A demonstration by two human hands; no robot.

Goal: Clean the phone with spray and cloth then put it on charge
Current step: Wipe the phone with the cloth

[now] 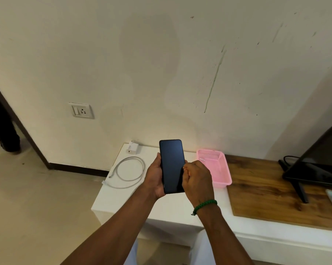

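While the cable (129, 173) and charger (131, 148) lie unplugged on the bench (113, 197), the left hand (155, 178) grips the phone (172, 165) midair. The right hand (197, 180) curls at its edge, grip unclear. A loose hold could drop it.

Dark phone (172, 165) upright, white cable (129, 172) coiled

- This was a room in a home, probably a living room.
- A television (318, 161) stood at the right on a low white unit (161, 211) with a wooden top (266, 188).
- A charger adapter (131, 148) and coiled cable (129, 173) lay at centre, below a wall socket (81, 111).
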